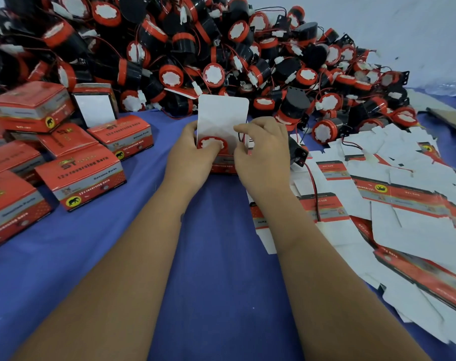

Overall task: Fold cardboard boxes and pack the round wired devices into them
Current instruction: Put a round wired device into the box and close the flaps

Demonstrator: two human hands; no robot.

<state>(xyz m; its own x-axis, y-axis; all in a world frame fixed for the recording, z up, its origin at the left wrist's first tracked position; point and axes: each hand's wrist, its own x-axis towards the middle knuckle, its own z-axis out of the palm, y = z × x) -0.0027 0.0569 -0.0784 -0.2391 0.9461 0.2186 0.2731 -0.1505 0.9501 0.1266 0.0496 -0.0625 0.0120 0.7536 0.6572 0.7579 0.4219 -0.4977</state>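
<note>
So I've got a red box (223,162) standing on the blue cloth (216,256) right in the middle, its white lid flap (223,113) sticking straight up. One of the round red horns (211,144) is sitting in the open top, white face toward me. My left hand (189,160) is wrapped around the left side of the box, fingers curled on it, with the thumb pressing on the horn's rim. My right hand (263,152) is on the right side of the box, fingers bent and pinching at the edge by the flap, where a bit of the horn's wire shows.

Behind all this is a huge heap of horns (221,48), black and red with wires everywhere. Finished closed boxes (80,178) are stacked on my left, and one over there has its lid up (95,109). A messy pile of flat unfolded boxes (391,204) is spread out on my right, with another horn (297,151) lying at its edge, just beside my right hand.
</note>
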